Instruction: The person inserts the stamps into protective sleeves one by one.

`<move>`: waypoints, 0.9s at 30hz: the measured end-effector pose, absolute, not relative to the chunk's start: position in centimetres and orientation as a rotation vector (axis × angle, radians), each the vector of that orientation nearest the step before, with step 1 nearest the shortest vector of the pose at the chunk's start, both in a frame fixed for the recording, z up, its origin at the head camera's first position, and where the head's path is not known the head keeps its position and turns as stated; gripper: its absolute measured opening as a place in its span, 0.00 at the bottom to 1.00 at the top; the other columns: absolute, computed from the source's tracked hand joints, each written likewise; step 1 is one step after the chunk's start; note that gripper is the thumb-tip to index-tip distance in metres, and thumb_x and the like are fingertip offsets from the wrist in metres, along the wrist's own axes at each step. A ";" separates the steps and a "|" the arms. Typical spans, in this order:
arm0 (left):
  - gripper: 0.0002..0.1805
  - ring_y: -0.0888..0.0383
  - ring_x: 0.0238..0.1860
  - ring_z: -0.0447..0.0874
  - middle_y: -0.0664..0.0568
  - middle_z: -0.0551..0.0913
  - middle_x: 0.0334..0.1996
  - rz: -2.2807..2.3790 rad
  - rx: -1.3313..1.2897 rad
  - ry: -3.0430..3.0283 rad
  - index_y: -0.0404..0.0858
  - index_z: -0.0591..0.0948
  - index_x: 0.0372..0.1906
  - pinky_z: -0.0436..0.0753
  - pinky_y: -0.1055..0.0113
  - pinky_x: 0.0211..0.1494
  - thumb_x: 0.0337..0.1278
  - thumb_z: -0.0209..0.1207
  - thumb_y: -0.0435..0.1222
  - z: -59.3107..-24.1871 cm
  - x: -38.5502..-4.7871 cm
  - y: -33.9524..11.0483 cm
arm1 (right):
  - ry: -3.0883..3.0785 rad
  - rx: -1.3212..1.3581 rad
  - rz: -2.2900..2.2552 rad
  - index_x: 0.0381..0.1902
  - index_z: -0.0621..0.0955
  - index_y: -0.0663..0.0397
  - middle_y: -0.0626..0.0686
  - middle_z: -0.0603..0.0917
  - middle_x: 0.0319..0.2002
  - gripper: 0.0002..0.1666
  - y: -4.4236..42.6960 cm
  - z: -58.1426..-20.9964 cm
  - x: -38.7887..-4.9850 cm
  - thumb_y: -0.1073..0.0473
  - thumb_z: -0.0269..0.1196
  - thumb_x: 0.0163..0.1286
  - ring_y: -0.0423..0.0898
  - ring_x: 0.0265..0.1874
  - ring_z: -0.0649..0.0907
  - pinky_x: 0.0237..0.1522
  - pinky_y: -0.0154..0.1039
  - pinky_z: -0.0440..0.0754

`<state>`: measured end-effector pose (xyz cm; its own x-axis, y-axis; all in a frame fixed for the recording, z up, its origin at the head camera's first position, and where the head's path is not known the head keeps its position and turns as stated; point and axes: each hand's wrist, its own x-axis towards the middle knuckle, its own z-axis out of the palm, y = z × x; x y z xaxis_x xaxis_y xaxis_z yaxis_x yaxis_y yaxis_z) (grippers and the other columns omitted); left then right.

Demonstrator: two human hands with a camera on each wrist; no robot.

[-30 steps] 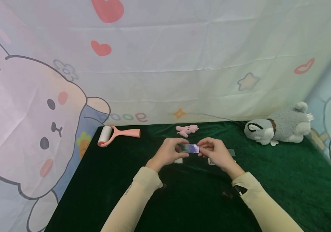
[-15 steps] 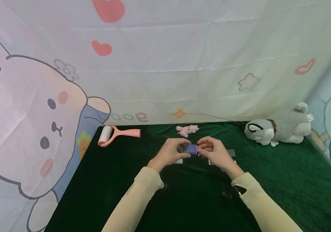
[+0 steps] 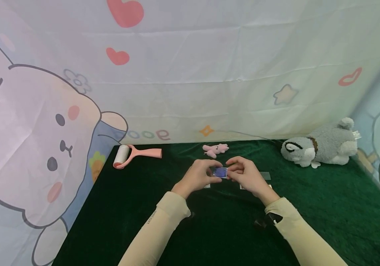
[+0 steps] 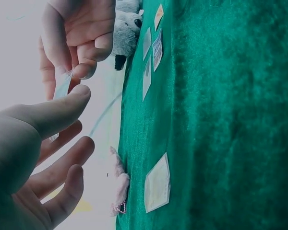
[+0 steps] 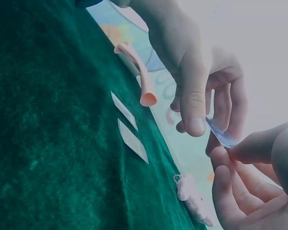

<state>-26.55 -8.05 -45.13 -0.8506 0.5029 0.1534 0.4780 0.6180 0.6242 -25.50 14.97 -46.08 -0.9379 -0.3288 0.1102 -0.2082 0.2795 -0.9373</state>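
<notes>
A small blue-purple card [image 3: 220, 172] is held above the table between both hands. My left hand [image 3: 196, 176] grips its left end, thumb below and fingers above in the head view; the left wrist view shows the thumb against the pale card [image 4: 63, 86]. My right hand [image 3: 247, 176] pinches the opposite end between thumb and fingertips, seen closely in the right wrist view with the card [image 5: 221, 133] tilted. Fingers partly cover both ends. Beneath the hands, a pale card [image 4: 157, 184] lies on the green cloth, and several more flat cards [image 4: 147, 79] lie to the right.
The green cloth [image 3: 223, 236] covers the table. A pink lint roller [image 3: 143, 152] lies at the back left, a small pink plush [image 3: 215, 150] at the back middle. At the back right lies a grey plush animal [image 3: 326, 146]. A printed curtain [image 3: 183, 92] hangs behind.
My left hand has shifted slightly right, closer to the right hand. Less of the card's length shows between the hands now. The right hand has barely moved.
</notes>
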 end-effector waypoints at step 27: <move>0.11 0.59 0.33 0.85 0.55 0.88 0.39 1.362 0.748 2.658 0.42 0.89 0.51 0.86 0.67 0.40 0.70 0.68 0.40 -45.7 -26.7 -8.1 | 2.387 -0.515 -1.751 0.64 0.75 0.67 0.60 0.89 0.46 0.20 15.2 -46.3 -25.5 0.64 0.61 0.79 0.51 0.41 0.89 0.44 0.38 0.88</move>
